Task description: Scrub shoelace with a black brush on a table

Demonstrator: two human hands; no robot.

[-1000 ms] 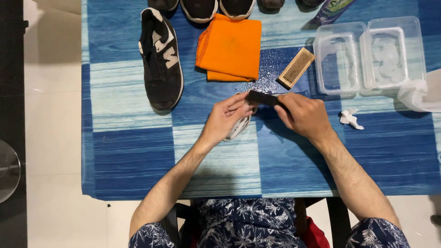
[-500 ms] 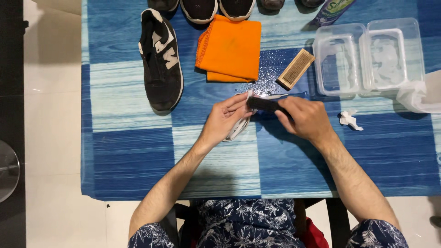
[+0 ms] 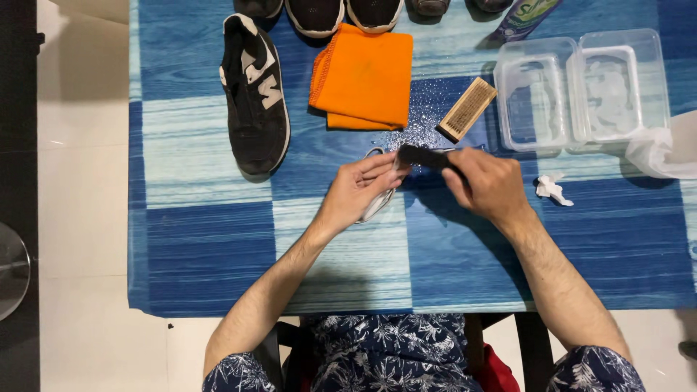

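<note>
My left hand [image 3: 359,190] pinches a white shoelace [image 3: 377,207] just above the blue striped table [image 3: 218,239]. My right hand [image 3: 488,185] grips a small dark brush [image 3: 422,156], whose head rests against the lace at my left fingertips. The hands nearly touch, over a wet, foamy patch [image 3: 415,132]. A black sneaker with white markings [image 3: 254,94] lies on its side to the left of both hands.
Behind the hands lie a folded orange cloth [image 3: 367,76] and a wooden brush [image 3: 467,109]. At the back right stand two clear plastic tubs [image 3: 581,91], with a crumpled tissue [image 3: 549,187] and a white bag [image 3: 668,145] nearby. More shoes [image 3: 345,13] line the far edge.
My right hand has shifted the dark brush slightly along the lace, down and then back up. My left hand has barely moved.
</note>
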